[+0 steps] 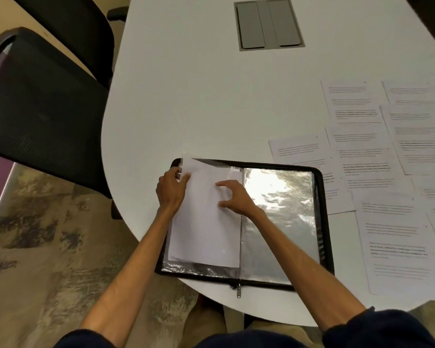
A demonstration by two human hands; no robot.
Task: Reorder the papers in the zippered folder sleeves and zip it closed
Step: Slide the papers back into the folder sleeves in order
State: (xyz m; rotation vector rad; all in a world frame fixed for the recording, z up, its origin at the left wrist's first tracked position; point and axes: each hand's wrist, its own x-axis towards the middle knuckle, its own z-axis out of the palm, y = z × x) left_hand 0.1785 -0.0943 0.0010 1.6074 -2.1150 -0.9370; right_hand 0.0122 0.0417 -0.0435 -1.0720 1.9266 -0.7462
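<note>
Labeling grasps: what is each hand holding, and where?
Left hand pinches the white sheet at its upper left edge, in the open folder. Right hand only presses on the sheet's upper middle; no grip.

The open black zippered folder [324,222] lies at 6 o'clock on the white rounded bench [186,96]. A blank white paper sheet [206,234] lies on its 9 o'clock half, and a clear plastic sleeve [279,209] on its 3 o'clock half. Printed white papers [392,234] spread at 3 o'clock, some overlapping. A grey metal hatch [268,23] sits at 12 o'clock. Black mesh chairs [40,109] stand off the bench at 9 to 10 o'clock.

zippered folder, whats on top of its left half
A white sheet, left hand pinching its top corner, right hand touching it. Whatever lies beneath is mostly covered.
</note>
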